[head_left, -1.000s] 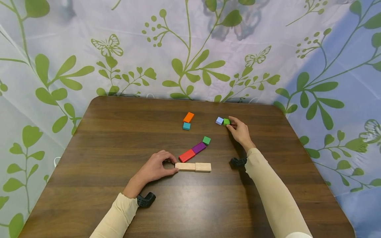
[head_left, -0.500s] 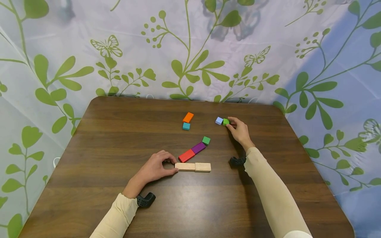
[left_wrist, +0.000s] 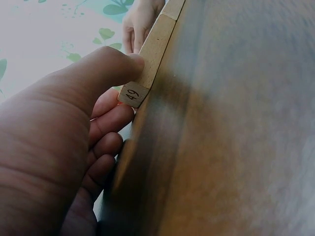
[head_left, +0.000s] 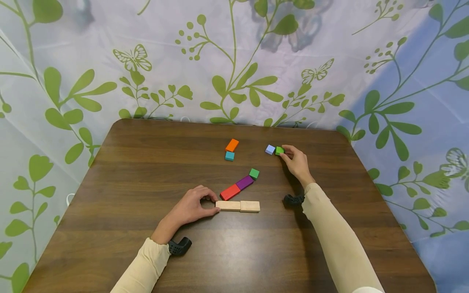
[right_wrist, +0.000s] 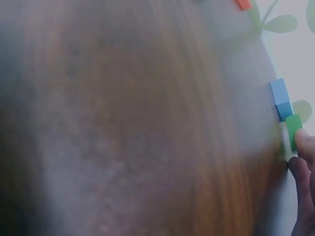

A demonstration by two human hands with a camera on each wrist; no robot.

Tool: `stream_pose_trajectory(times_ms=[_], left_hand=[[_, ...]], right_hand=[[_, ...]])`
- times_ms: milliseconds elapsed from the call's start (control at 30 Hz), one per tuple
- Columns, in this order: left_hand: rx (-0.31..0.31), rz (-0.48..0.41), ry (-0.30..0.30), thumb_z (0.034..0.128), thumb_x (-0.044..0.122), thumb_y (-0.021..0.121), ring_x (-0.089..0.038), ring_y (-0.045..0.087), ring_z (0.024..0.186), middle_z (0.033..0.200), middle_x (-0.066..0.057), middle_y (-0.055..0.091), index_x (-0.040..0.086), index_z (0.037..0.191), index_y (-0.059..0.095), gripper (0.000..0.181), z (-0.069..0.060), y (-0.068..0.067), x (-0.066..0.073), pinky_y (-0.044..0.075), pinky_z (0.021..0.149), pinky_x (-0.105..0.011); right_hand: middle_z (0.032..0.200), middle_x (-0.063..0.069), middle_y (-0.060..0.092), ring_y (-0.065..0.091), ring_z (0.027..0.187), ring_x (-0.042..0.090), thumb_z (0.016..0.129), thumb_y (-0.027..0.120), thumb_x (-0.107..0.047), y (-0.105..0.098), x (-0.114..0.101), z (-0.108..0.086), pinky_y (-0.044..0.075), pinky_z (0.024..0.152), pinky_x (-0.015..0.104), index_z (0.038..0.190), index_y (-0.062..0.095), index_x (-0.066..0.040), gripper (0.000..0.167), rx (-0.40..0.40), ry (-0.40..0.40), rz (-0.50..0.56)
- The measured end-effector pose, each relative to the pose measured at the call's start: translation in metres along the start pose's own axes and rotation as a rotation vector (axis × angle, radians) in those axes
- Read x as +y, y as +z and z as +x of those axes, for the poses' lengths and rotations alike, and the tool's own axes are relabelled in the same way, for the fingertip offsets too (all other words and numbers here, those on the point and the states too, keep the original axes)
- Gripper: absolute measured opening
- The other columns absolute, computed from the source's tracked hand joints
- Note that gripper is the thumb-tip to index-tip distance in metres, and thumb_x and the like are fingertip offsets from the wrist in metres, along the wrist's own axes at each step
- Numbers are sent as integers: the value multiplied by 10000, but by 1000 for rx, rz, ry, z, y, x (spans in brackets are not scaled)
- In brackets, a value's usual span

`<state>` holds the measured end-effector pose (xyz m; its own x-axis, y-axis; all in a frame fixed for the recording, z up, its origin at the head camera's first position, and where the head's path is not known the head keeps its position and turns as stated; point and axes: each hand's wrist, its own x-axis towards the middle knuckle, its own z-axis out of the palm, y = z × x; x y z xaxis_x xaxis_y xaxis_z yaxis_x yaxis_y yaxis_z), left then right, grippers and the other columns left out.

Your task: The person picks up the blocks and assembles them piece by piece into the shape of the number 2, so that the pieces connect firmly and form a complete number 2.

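Note:
In the head view, two plain wooden blocks lie end to end. My left hand (head_left: 192, 205) pinches the left end of the nearer-left wooden block (head_left: 229, 206) between thumb and fingers. The left wrist view shows a number printed on that block's end face (left_wrist: 132, 94). Farther back on the right, my right hand (head_left: 296, 162) pinches a light green block (head_left: 279, 151) between thumb and fingertips. Just left of it sits a light blue block (head_left: 270, 149); the right wrist view has this blue block (right_wrist: 280, 98) close beside the green one.
Behind the wooden blocks runs a slanted row: a red block (head_left: 230, 192), a purple block (head_left: 245, 182) and a dark green block (head_left: 254, 173). An orange block (head_left: 232, 145) and a teal block (head_left: 229, 156) lie farther back. A patterned cloth (head_left: 165, 61) hangs behind the table (head_left: 146, 162).
The light green block has shifted very slightly right in my right hand, and a thin gap shows between it and the light blue block. My left hand has stayed in place.

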<state>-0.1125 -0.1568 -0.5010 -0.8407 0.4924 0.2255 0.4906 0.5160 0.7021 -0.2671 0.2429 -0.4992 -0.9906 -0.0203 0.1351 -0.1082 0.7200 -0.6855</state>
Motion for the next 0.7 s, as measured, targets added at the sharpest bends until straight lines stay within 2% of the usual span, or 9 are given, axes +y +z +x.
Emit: stream_pose_trajectory(times_ms=[167, 700], left_hand=[[-7, -8, -6, 833, 276, 879, -98, 579, 899, 946, 84, 696, 197, 974, 729, 221, 0, 0, 0, 523, 792, -275], [-17, 0, -35, 840, 294, 874, -90, 569, 902, 945, 100, 683, 217, 973, 725, 214, -1, 1, -1, 519, 793, -278]], right_hand=[[1356, 225, 647, 639, 1240, 376, 1018, 670, -191, -2, -2, -4, 525, 1015, 484, 1408, 609, -58, 416, 6, 6, 29], [1339, 196, 667, 647, 1238, 360, 995, 704, -192, -1, -12, -11, 524, 1022, 461, 1351, 654, -61, 382, -5, -101, 78]])
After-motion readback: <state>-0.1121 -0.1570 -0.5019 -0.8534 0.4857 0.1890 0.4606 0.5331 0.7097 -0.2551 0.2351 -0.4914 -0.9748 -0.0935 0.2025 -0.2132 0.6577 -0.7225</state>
